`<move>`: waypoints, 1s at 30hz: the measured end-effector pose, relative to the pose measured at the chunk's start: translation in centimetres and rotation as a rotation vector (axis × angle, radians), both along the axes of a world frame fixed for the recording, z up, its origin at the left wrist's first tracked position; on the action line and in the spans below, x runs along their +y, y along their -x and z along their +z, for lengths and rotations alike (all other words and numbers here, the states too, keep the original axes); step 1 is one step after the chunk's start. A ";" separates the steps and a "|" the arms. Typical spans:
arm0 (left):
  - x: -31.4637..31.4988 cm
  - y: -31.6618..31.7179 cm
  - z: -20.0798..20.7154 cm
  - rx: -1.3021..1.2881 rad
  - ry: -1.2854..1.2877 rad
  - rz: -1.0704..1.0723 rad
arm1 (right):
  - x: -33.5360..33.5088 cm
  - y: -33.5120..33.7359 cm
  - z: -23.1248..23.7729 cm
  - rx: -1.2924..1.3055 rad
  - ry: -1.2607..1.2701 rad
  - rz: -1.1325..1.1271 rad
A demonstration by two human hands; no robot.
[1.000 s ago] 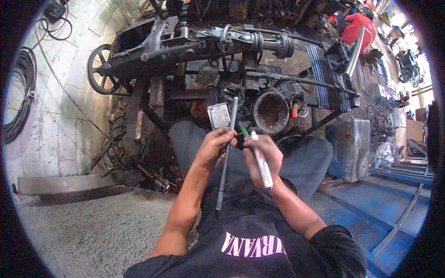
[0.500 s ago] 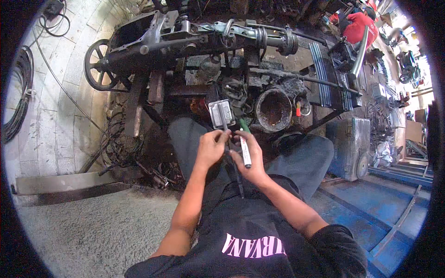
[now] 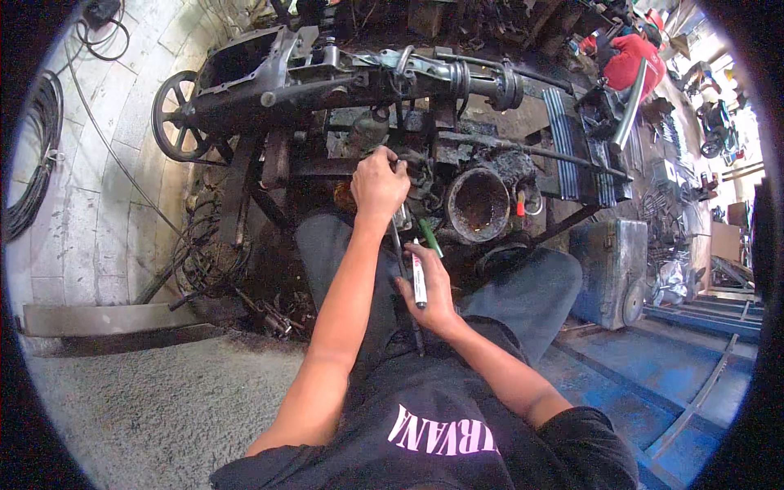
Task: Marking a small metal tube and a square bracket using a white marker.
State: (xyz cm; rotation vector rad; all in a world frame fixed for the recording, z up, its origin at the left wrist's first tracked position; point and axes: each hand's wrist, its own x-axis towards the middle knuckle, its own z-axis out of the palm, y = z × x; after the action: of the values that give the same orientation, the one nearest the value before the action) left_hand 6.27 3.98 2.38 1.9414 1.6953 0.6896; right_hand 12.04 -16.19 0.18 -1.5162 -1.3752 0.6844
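My right hand [image 3: 434,296], above my lap, is closed around a white marker [image 3: 419,279] with a dark cap at its lower end. Beside that hand a long thin dark rod [image 3: 398,257] slants from under my left wrist toward my shirt. My left hand [image 3: 380,186] reaches farther forward, its fingers curled and thumb near the forefinger; what they pinch is hidden. Beneath my left hand, most of a pale metal box-like piece [image 3: 404,217] is covered. A green rod-shaped piece [image 3: 430,238] lies just ahead of my right hand.
A greasy machine frame [image 3: 327,94] with a spoked wheel [image 3: 175,117] spans the far side. A rusty round bowl-like part [image 3: 478,204] sits right of my hands. A grey metal case [image 3: 608,269] stands at right. A person in red [image 3: 633,65] is far right.
My left hand has moved forward and now covers most of the pale metal piece. The right hand, still with the marker, has shifted slightly down and left.
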 end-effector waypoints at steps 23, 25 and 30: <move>-2.9 6.2 -5.3 -0.727 0.060 -0.122 | 0.0 -0.1 0.3 0.059 0.039 0.004; -2.8 6.1 -5.7 -0.751 0.029 -0.142 | 0.1 -0.3 0.4 0.022 0.007 0.008; -2.7 6.1 -6.5 -0.604 -0.086 -0.139 | 0.0 -0.3 0.2 0.028 0.019 0.003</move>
State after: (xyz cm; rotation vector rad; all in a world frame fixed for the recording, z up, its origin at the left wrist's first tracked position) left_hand 0.14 1.24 -4.10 1.6502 1.1646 1.1651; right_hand 12.30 -16.17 0.35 -1.5137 -1.3536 0.7200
